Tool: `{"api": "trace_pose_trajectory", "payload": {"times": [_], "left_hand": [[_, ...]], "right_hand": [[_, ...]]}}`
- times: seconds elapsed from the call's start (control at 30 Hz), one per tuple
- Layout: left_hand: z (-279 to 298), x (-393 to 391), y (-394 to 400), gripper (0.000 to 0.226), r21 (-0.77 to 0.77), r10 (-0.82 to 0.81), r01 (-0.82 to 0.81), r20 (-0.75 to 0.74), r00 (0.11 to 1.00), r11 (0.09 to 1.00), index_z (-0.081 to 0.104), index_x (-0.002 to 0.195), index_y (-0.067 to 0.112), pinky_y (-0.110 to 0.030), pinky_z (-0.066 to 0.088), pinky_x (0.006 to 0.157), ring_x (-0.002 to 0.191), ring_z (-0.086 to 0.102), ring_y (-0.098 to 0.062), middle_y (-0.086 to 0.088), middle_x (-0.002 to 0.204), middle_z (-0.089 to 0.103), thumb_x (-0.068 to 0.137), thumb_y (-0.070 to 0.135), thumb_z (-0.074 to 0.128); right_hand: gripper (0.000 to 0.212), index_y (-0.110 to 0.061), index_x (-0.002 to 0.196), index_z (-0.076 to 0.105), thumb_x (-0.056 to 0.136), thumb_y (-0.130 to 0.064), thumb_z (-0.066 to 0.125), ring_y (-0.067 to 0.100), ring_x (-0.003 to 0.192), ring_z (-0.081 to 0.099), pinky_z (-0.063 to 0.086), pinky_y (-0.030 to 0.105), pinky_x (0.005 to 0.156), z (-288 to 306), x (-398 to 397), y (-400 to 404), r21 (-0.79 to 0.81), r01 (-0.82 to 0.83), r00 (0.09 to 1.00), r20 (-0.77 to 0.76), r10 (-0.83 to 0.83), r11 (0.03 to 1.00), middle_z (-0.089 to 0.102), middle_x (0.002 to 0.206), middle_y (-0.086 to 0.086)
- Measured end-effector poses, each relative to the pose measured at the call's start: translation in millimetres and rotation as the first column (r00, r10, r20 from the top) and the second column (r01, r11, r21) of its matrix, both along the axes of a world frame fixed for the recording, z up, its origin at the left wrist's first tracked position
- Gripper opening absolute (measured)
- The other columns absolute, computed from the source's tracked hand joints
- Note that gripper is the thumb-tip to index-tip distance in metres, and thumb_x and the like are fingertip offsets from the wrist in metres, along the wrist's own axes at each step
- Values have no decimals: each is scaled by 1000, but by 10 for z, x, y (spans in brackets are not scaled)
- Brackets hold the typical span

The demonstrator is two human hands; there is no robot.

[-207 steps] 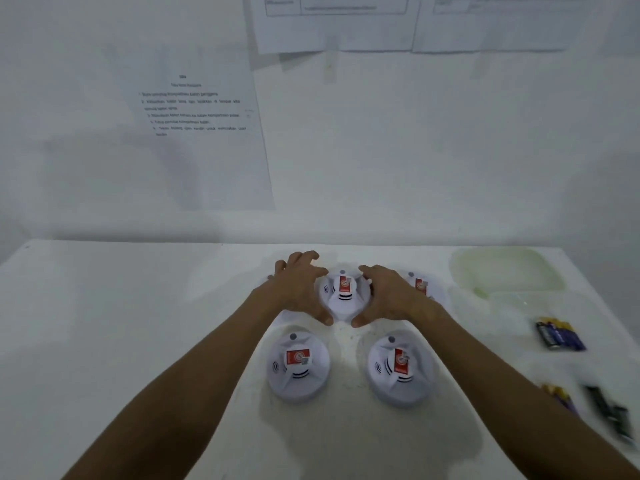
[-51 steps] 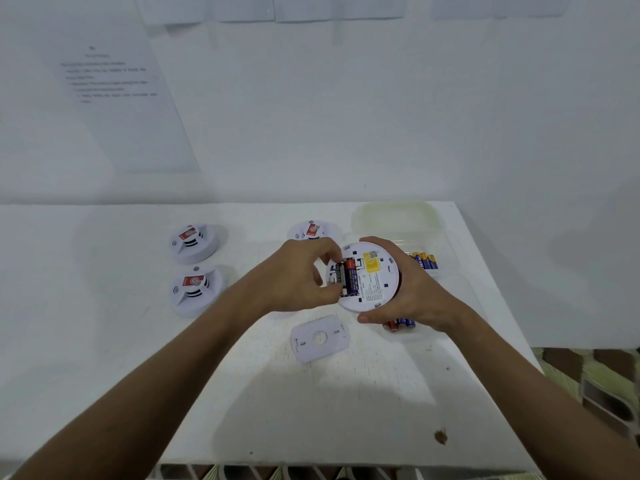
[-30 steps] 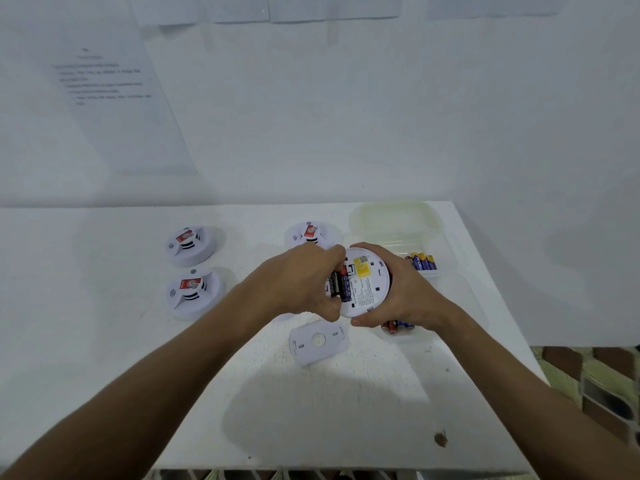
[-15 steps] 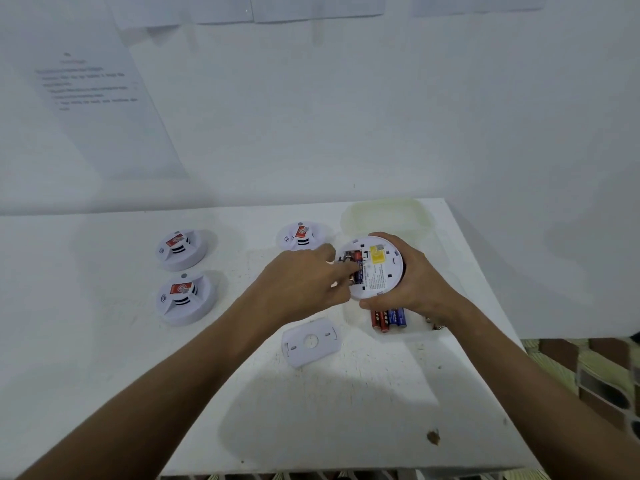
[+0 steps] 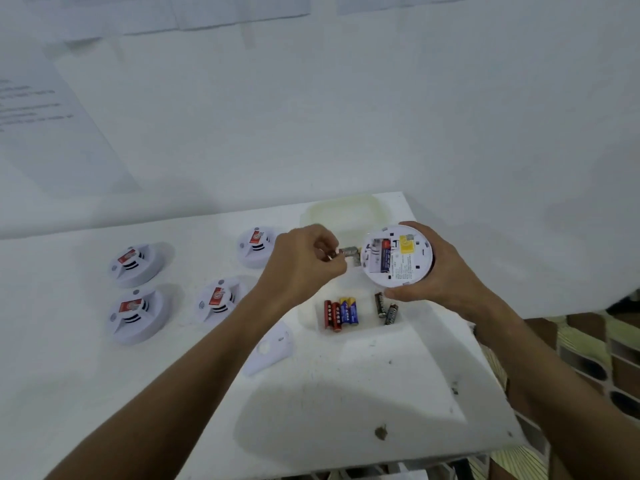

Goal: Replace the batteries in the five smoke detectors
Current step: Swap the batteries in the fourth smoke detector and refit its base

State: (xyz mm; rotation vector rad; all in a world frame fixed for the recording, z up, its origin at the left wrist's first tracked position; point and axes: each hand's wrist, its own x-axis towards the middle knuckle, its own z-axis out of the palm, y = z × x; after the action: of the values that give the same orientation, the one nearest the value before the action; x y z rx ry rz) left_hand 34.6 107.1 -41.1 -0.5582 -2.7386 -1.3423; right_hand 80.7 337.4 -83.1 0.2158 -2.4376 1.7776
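Head view: white round smoke detector (image 5: 394,258), underside up, one battery (image 5: 385,259) inside.

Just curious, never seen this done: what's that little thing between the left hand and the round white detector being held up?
In the head view, a battery pinched by the left hand lies between it and the opened detector, which the right hand grips.

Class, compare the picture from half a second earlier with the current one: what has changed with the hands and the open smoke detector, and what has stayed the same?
The left hand has drawn a battery out of the open smoke detector and now pinches it just to the detector's left. One battery remains in the compartment. The right hand still grips the detector; the four other detectors and the cover plate have not moved.
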Motion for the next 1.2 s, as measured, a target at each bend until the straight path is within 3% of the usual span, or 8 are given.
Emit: {"api": "trace_pose_trajectory", "payload": {"times": [0.13,0.23,0.4,0.63,0.73,0.87,1.0,1.2], "left_hand": [[-201,-15,195,19,-291,-147,179,126,981,940,73,104,13,-11,48,62,64,60,1,5,90,72,89,17,62],[-346,7,346,16,-403,-216,261,155,964,877,71,99,18,-21,47,77,78,59,-13,-1,89,66,94,15,56],[-538,-20,513,21,-527,-78,170,192,978,833,70,93,2,-34,55,77,87,67,-26,-12,95,72,92,21,60],[-663,6,560,26,-652,-17,101,133,991,752,69,106,11,-34,55,78,87,66,-24,-9,103,68,95,31,57],[-594,52,535,26,-636,5,41,71,997,771,66,113,14,-30,53,78,90,65,-21,-6,107,69,95,31,57],[-261,174,582,19,-375,-37,2,-86,996,927,65,106,21,-21,43,69,76,59,-10,6,102,64,90,27,57],[-33,210,665,25,-206,-197,210,82,977,956,60,106,29,-17,47,66,81,64,-10,7,109,57,82,26,67],[-47,157,613,33,-200,-203,226,130,971,953,58,109,33,-17,48,74,90,59,-8,6,111,53,79,26,69]], "right_hand": [[88,-30,123,54,52,3,93,3,107,62,52,16,84,-26,77,331,29,26,1000,-4,-26,999,64,113,-20],[88,-29,124,54,52,0,94,5,108,62,53,17,84,-49,100,477,26,1,1000,10,-1,1000,65,113,-18],[89,-28,127,53,50,-11,93,11,111,62,56,24,87,-112,126,578,3,-59,997,42,59,998,65,116,-12],[91,-29,124,52,47,-4,95,1,106,62,52,15,81,-143,125,595,2,-92,993,74,92,996,66,111,-17],[89,-26,125,52,53,7,92,0,104,62,53,16,80,-152,133,581,-12,-119,990,73,119,993,66,110,-15],[86,-24,124,53,55,9,89,1,104,62,53,16,78,-108,123,549,-18,-154,986,66,154,988,66,110,-16],[85,-27,123,53,56,9,89,6,103,64,55,22,78,-70,91,487,-27,-184,981,53,185,983,67,108,-15],[91,-27,127,51,54,8,91,10,108,63,54,21,83,-120,31,395,-29,-177,984,24,177,984,66,114,-12]]}}
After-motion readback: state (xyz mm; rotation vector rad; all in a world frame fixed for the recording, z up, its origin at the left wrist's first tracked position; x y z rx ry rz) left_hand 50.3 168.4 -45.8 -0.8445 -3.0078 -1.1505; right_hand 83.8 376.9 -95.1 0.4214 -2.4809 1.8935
